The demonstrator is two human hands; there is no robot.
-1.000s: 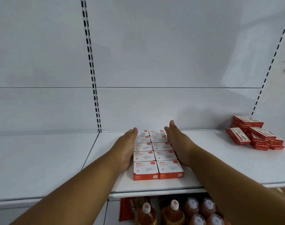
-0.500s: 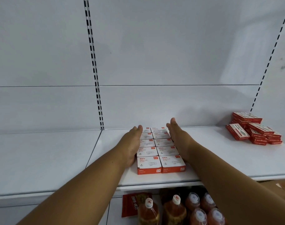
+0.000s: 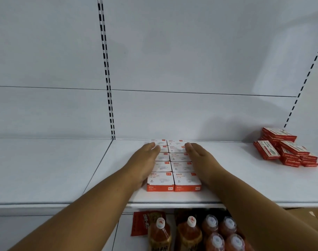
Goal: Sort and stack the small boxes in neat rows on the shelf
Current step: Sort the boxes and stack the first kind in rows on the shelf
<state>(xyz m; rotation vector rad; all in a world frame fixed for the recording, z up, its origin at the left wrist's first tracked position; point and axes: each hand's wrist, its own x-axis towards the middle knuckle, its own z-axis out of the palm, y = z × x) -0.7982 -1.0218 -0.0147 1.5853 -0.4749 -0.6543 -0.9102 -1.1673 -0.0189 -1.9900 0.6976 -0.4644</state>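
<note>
Several small white-and-orange boxes (image 3: 174, 166) lie in two neat columns running from the front of the white shelf (image 3: 236, 185) to its back wall. My left hand (image 3: 142, 164) lies flat with straight fingers against the left side of the block. Against the right side presses my right hand (image 3: 202, 161), also flat and straight. Both hands partly cover the outer edges of the boxes. Neither hand holds anything.
A loose pile of red boxes (image 3: 286, 148) sits at the right end of the shelf. Below the shelf stand several bottles (image 3: 190, 232) with white caps. A slotted upright (image 3: 107, 69) divides the back panel; the shelf section left of it is bare.
Both hands have drawn back slightly along the sides of the box block, fingertips now short of the rearmost boxes. The camera has shifted a little lower and closer.
</note>
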